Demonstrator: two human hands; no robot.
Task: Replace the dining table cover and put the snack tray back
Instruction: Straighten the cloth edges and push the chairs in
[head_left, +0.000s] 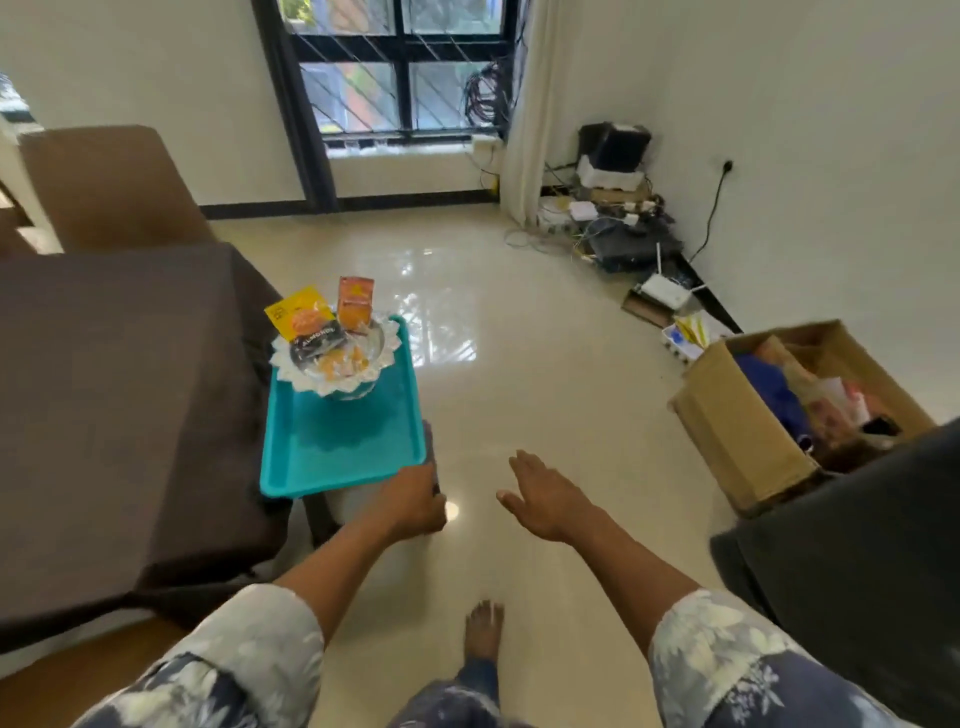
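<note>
A teal snack tray (343, 441) rests on a small stool beside the dining table (104, 415), which is covered with a brown cloth. A white frilled bowl (332, 364) with snack packets and sweets stands at the tray's far end. My left hand (410, 499) is at the tray's near right corner, its fingers curled round the rim. To the right of the tray, my right hand (545, 499) hovers above the floor with straight, spread fingers and touches nothing.
A brown chair (104, 187) stands behind the table. An open cardboard box (748, 431) full of things sits on the floor at right, with a dark cloth (857, 571) nearer me. Cables, a router and devices fill the far right corner. My bare foot (483, 634) is on the glossy tiles.
</note>
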